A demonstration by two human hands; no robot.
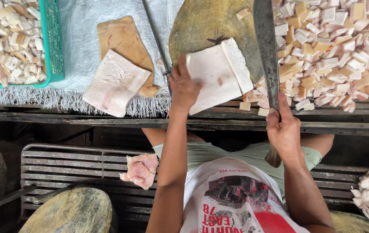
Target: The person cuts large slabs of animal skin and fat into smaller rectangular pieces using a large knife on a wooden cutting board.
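Head view: large heap of diced cubes (pixel 331 47) done at right; left hand (pixel 183 86) fingers pressing uncut fat slab (pixel 219 75) on chopping block (pixel 206 26), right hand (pixel 283 131) fingers closed round cleaver (pixel 266 51); two more slabs (pixel 120 69) left.

We're looking at a pale white slab of pork fat (pixel 219 75) with faint pink flecks, lying on a yellowish-olive round chopping block (pixel 206 23). Beside it, a grey steel cleaver (pixel 267 51), streaked dark. The heap of cubes (pixel 331 43) shows white and tan. There's a teal basket (pixel 53 41), a light grey fringed cloth (pixel 81 34), and the desk (pixel 107 121) dark brown.
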